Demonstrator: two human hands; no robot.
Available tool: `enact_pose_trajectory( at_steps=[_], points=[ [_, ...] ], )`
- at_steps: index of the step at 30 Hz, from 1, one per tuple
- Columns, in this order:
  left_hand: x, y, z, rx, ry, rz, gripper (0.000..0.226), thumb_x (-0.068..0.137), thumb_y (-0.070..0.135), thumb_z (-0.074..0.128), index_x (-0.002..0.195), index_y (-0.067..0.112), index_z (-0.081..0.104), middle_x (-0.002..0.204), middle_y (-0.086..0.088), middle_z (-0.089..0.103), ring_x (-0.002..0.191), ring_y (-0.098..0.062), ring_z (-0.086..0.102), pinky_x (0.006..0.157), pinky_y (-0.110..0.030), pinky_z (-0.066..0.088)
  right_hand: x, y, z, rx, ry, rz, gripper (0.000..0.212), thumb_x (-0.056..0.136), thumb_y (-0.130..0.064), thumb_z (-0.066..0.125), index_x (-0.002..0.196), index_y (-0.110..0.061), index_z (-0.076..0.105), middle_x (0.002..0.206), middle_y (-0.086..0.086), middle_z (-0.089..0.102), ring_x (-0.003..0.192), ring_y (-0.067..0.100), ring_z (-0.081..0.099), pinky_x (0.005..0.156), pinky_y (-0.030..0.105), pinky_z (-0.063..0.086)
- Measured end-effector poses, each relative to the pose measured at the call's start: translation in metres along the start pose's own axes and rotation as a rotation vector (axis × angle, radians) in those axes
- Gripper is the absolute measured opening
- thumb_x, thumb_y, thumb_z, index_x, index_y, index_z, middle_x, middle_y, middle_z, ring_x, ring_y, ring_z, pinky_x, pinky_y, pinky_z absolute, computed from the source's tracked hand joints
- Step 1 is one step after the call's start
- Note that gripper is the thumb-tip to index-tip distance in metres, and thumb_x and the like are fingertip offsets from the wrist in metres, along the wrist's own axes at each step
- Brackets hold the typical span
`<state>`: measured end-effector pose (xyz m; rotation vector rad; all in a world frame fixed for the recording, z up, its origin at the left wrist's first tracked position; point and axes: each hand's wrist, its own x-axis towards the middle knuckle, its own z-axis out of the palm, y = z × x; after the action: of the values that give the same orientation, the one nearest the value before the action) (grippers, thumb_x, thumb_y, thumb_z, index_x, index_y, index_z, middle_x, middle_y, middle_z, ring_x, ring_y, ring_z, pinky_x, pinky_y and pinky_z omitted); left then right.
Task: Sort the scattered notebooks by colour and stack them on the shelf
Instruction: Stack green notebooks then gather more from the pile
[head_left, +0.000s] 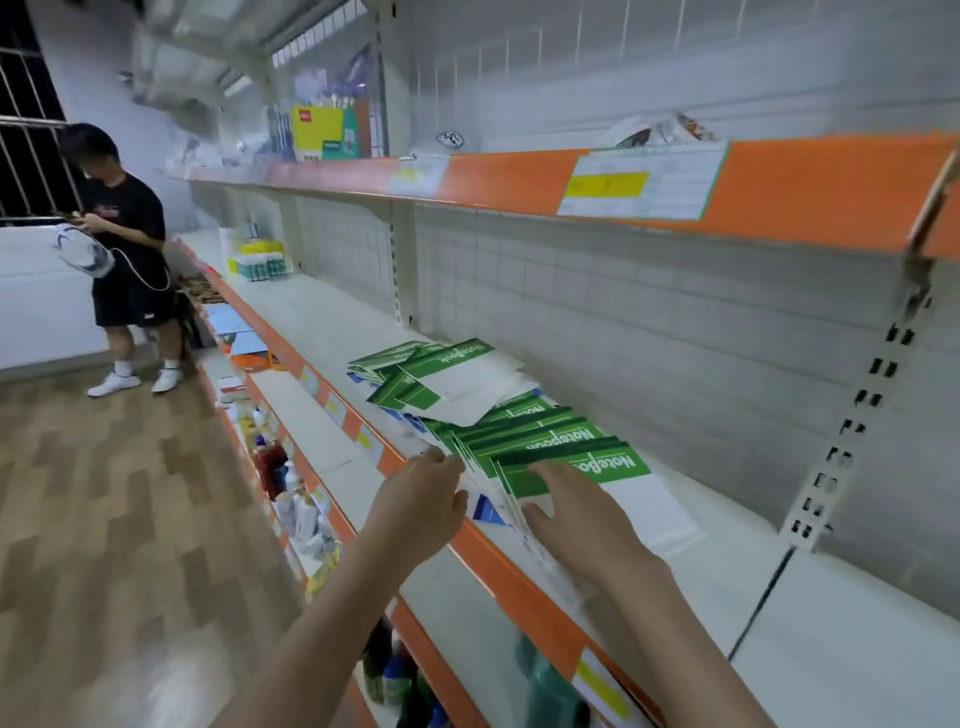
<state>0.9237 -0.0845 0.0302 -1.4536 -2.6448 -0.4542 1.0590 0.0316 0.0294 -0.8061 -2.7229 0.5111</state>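
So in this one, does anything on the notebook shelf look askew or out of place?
Yes. The green notebooks lie fanned and overlapping at different angles instead of in a squared stack, and a blue notebook pokes out from under them near the shelf's orange front edge. The right hand rests on the nearest ones.

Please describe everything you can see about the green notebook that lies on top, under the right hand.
The top green notebook is thin and flat, with a paper-like cover: a green band printed "NoteBook" in white, upside down to the camera, and a white part. It lies on a fanned pile on the shelf. The right hand rests its straight fingers on it.
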Motion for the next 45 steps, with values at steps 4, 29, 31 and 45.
enact_pose_trajectory(
  at_steps=[4,29,31,45],
  points=[
    [0.025,-0.012,0.007,-0.021,0.024,0.031,0.034,0.097,0.028,0.044,0.129,0.015,0.049,0.125,-0.001,0.052,0.11,-0.019,0.054,0.085,-0.03,0.048,0.023,0.0,0.01,0.01,0.007,0.018,0.046,0.096,-0.03,0.047,0.139,-0.021,0.038,0.138,0.002,0.046,0.123,0.02,0.048,0.097,0.034,0.044],
    [0.188,-0.02,0.041,-0.161,-0.043,0.52,0.032,0.097,0.026,0.043,0.127,0.022,0.053,0.123,0.003,0.053,0.106,-0.013,0.053,0.086,-0.027,0.046,0.116,0.034,0.017,-0.074,0.248,0.581,0.023,0.093,-0.029,0.048,0.114,-0.025,0.053,0.113,0.0,0.059,0.106,0.022,0.056,0.084,0.033,0.049],
    [0.196,-0.018,0.047,-0.179,-0.076,0.612,0.032,0.096,0.027,0.044,0.127,0.022,0.052,0.126,0.003,0.051,0.111,-0.014,0.052,0.094,-0.03,0.045,0.118,0.033,0.02,-0.079,0.259,0.646,0.023,0.093,-0.03,0.048,0.114,-0.024,0.053,0.115,-0.001,0.058,0.106,0.022,0.056,0.084,0.034,0.05],
    [0.218,-0.007,0.078,-0.239,-0.206,0.947,0.034,0.096,0.03,0.046,0.129,0.028,0.052,0.127,0.009,0.047,0.116,-0.008,0.045,0.105,-0.031,0.039,0.111,0.012,0.036,-0.114,0.292,1.015,0.047,0.089,-0.057,0.047,0.121,-0.022,0.049,0.119,0.001,0.056,0.108,0.022,0.055,0.084,0.035,0.051]
  ],
)
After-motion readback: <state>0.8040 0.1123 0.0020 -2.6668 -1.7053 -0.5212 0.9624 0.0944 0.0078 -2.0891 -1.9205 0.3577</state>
